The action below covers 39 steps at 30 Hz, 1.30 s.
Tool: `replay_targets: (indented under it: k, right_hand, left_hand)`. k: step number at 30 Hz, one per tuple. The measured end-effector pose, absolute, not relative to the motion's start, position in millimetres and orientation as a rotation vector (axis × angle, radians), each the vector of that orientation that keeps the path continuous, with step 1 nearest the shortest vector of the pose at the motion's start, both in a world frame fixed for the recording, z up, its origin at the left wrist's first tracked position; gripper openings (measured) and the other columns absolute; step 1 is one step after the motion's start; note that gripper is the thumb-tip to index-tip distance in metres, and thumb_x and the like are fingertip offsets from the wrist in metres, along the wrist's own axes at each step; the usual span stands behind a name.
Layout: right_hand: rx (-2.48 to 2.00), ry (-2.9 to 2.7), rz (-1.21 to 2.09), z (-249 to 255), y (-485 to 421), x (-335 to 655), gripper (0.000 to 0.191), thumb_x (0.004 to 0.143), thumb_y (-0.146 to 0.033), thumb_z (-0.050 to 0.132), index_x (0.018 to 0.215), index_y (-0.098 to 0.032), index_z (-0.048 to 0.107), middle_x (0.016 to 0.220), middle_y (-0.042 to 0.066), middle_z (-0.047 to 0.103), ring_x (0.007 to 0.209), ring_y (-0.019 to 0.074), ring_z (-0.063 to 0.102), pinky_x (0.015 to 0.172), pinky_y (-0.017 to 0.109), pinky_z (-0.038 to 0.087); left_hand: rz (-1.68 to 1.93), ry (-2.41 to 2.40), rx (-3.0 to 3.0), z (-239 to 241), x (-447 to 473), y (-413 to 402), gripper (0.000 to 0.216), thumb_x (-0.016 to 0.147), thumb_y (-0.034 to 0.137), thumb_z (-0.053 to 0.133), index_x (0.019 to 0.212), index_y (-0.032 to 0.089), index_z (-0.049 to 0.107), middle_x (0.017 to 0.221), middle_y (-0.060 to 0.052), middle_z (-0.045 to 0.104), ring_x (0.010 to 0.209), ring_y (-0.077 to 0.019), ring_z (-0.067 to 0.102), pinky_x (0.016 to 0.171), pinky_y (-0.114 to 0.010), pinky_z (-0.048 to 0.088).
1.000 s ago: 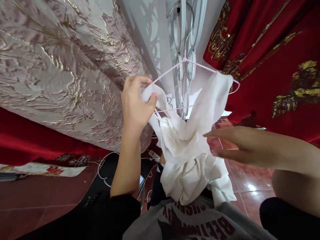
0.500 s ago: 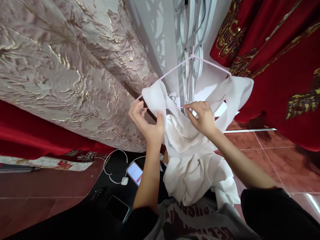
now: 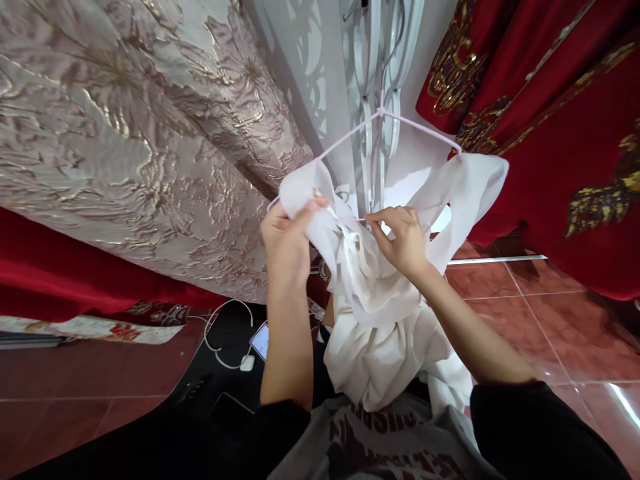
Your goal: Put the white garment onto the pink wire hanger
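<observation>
A white garment [image 3: 373, 333] hangs by its shoulders on a thin pink hanger [image 3: 420, 125], its lower part bunched over my lap. My left hand [image 3: 287, 243] is closed on the garment's left strap, thumb and fingers pinching the cloth just below the hanger's left arm. In my right hand [image 3: 403, 240], thumb and index finger pinch the hanger's thin lower bar near its middle, inside the neck opening. The garment's right strap [image 3: 483, 177] drapes over the hanger's other end, beyond my right hand.
Patterned beige-pink fabric [image 3: 150, 133] hangs on the left, and red fabric with gold embroidery [image 3: 560, 167] on the right. A white scrollwork metal frame [image 3: 367, 60] stands behind the hanger. On a black surface lie a lit phone [image 3: 260, 341], a white cable [image 3: 215, 333] and a dark phone [image 3: 231, 410].
My left hand has gone from spread fingers beside the hanger bar to a pinch on the left strap, drawing the cloth in. My right hand keeps its pinch on the bar.
</observation>
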State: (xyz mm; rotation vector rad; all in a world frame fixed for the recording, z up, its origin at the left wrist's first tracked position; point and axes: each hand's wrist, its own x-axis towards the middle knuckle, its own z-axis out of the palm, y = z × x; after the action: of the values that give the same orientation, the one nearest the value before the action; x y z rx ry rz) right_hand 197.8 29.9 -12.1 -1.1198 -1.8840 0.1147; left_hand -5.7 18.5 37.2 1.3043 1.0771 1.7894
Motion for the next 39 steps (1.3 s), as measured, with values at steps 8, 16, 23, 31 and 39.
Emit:
replay_targets:
  k: [8,16,23,31,39]
  right_hand:
    - [-1.097,-1.882,0.127,-9.2,26.2,201.4,0.019,0.101,-0.03,0.053,0.099,-0.023,0.071,0.09,0.003,0.075,0.086,0.0203,0.065,0.09,0.039,0.039]
    - [-1.005,-1.888,0.086,-10.4,20.7,195.2,0.02,0.098,-0.019,0.051,0.106,-0.023,0.07,0.096,0.002,0.076,0.089,0.0189,0.066,0.091,0.038,0.041]
    - [-0.978,-1.868,0.089,-11.1,16.4,197.5,0.023,0.095,-0.012,0.052,0.106,-0.023,0.069,0.093,0.0,0.074,0.084,0.0171,0.064,0.092,0.038,0.04]
    - [-1.002,-1.852,0.071,-13.2,18.8,193.4,0.023,0.094,-0.013,0.05,0.101,-0.023,0.069,0.091,0.001,0.074,0.083,0.018,0.065,0.089,0.038,0.041]
    - [-0.985,-1.831,0.121,-8.0,16.0,201.0,0.022,0.09,-0.013,0.051,0.094,-0.023,0.07,0.081,0.0,0.071,0.077,0.0166,0.062,0.089,0.037,0.041]
  left_hand:
    - [1.998,1.0,0.875,10.6,-70.7,13.8,0.03,0.082,0.026,0.065,0.111,0.03,0.071,0.151,0.005,0.058,0.157,-0.0211,0.031,0.131,-0.04,0.028]
    - [1.84,0.761,0.831,-4.9,14.0,1.5,0.03,0.092,0.047,0.065,0.104,0.02,0.072,0.128,-0.011,0.072,0.133,-0.0275,0.062,0.121,-0.042,0.042]
    - [2.139,1.013,0.61,-16.0,9.1,7.0,0.026,0.08,0.033,0.079,0.1,0.017,0.072,0.099,-0.007,0.078,0.102,-0.0215,0.073,0.101,-0.035,0.055]
    - [1.819,0.976,0.845,-17.8,24.3,3.3,0.03,0.075,0.033,0.085,0.097,0.015,0.075,0.097,-0.009,0.079,0.096,-0.0232,0.075,0.096,-0.036,0.057]
    - [1.564,1.437,1.179,1.0,-3.0,-16.0,0.023,0.076,0.036,0.084,0.071,0.015,0.076,0.068,-0.003,0.073,0.066,-0.0176,0.069,0.068,-0.028,0.054]
